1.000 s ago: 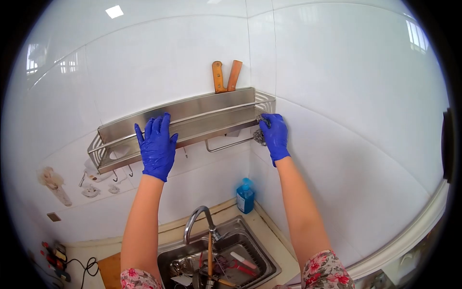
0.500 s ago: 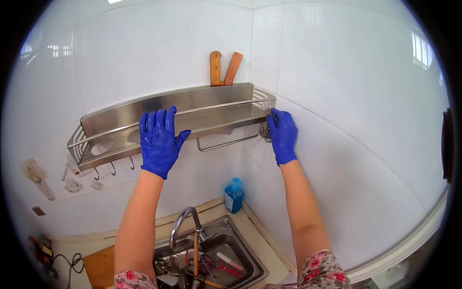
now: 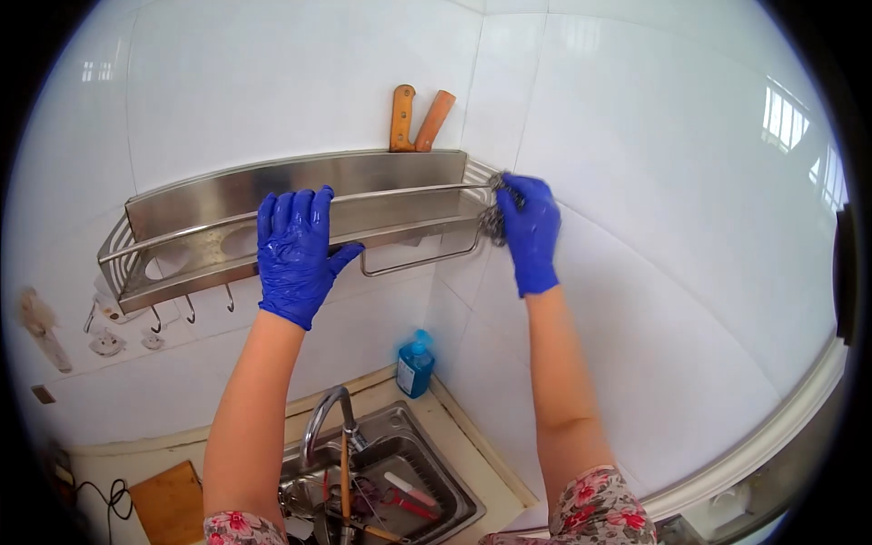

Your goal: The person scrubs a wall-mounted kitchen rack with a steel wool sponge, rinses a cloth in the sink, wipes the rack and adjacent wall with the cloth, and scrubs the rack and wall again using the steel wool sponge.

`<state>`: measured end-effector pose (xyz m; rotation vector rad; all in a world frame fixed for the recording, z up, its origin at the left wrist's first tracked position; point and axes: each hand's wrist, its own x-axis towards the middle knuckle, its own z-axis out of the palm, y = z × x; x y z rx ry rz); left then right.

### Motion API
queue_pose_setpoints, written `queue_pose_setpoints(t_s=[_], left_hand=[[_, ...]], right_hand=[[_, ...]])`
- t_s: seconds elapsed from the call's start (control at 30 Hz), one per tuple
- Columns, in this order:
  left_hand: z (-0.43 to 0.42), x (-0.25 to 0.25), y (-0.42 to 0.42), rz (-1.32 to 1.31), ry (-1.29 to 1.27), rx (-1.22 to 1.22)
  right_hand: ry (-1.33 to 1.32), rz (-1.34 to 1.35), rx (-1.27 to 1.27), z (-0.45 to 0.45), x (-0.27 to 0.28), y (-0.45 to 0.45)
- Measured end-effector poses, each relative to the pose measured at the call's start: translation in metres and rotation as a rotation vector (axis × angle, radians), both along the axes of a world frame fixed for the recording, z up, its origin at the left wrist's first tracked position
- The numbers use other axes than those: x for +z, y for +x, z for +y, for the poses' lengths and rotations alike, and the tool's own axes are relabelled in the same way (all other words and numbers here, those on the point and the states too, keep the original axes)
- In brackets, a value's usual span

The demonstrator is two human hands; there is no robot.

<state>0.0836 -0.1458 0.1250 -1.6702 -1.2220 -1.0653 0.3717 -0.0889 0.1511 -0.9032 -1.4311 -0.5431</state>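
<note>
A long metal wall shelf (image 3: pixel 391 224) with a front rail hangs in the corner. My left hand (image 3: pixel 296 257), in a blue glove, has its fingers over the rail and its thumb spread out along the shelf's front edge. At the shelf's right end, my gloved right hand (image 3: pixel 532 232) is closed on a grey metal scourer (image 3: pixel 491 224), which touches the rail and the front corner. Two wooden handles (image 3: pixel 402 118) stick up behind the shelf's back panel.
Below is a sink (image 3: pixel 418 454) holding several utensils, with a curved faucet (image 3: pixel 324 413). A blue soap bottle (image 3: pixel 415 368) stands in the corner. Hooks (image 3: pixel 191 311) hang under the shelf. A wooden board (image 3: pixel 170 504) and a black cable (image 3: pixel 113 500) lie at lower left.
My right hand has moved up with the scourer, from the shelf's front edge to the rail's end. My left hand stays at the rail, its thumb now spread wider. The camera view has shifted.
</note>
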Motion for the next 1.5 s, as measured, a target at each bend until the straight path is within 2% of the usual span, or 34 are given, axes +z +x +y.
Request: queue_pose_setpoints(t_s=[0.03, 0.07, 0.13, 0.27, 0.33, 0.4, 0.47, 0.5, 0.63, 0.7, 0.87, 1.07, 1.13, 1.17, 1.23, 1.27, 1.37, 1.47, 1.5], left_hand=[[0.0, 0.0, 0.0, -0.01, 0.0, -0.002], [0.0, 0.0, -0.001, -0.011, -0.01, -0.008], [0.001, 0.0, -0.003, -0.018, -0.018, -0.014], [0.004, -0.002, -0.004, -0.018, -0.033, -0.023], [0.005, -0.003, -0.005, -0.019, -0.024, -0.033], [0.006, -0.004, -0.006, -0.001, -0.022, -0.02], [0.007, -0.004, -0.007, -0.005, -0.013, -0.024], [0.008, -0.004, -0.008, -0.003, -0.015, -0.033], [0.006, -0.003, -0.005, -0.012, -0.053, -0.035], [0.007, -0.003, -0.004, -0.016, -0.042, -0.015], [0.008, -0.005, -0.005, -0.023, -0.046, -0.019], [0.008, -0.003, -0.005, -0.029, -0.049, -0.029], [0.006, -0.004, -0.007, -0.027, -0.07, -0.027], [0.006, -0.004, -0.007, -0.024, -0.064, -0.036], [0.007, -0.004, -0.006, -0.025, -0.055, -0.048], [0.007, -0.004, -0.005, -0.031, -0.057, -0.04], [0.007, -0.005, -0.004, -0.04, -0.054, -0.03], [0.007, -0.003, -0.004, -0.039, -0.053, -0.03], [0.007, -0.003, -0.004, -0.039, -0.06, -0.038]], right_hand=[[-0.121, -0.095, -0.067, 0.0, 0.012, 0.005], [-0.122, -0.101, -0.067, 0.01, 0.022, 0.013], [-0.313, -0.446, -0.408, 0.034, 0.043, 0.023], [-0.258, -0.583, -0.306, 0.068, 0.082, 0.012], [-0.569, -0.444, -0.226, 0.09, 0.097, 0.001], [-0.551, -0.47, -0.183, 0.119, 0.099, -0.003], [-0.646, -0.682, -0.187, 0.139, 0.099, -0.013], [-0.684, -0.716, -0.111, 0.136, 0.099, -0.02], [-0.683, -0.821, -0.238, 0.131, 0.096, -0.043], [-0.561, -0.813, -0.038, 0.129, 0.095, -0.049], [-0.576, -0.783, 0.081, 0.11, 0.097, -0.093], [-0.504, -0.853, 0.385, 0.097, 0.102, -0.138], [-0.509, -0.734, 0.438, 0.116, 0.125, -0.112], [-0.53, -0.733, 0.192, 0.117, 0.14, -0.099], [-0.419, -0.741, -0.1, 0.115, 0.153, -0.063], [-0.468, -0.682, -0.147, 0.122, 0.152, -0.049], [-0.509, -0.723, -0.062, 0.16, 0.125, -0.035], [-0.432, -0.739, -0.034, 0.151, 0.103, -0.085], [-0.446, -0.721, 0.099, 0.141, 0.104, -0.103]])
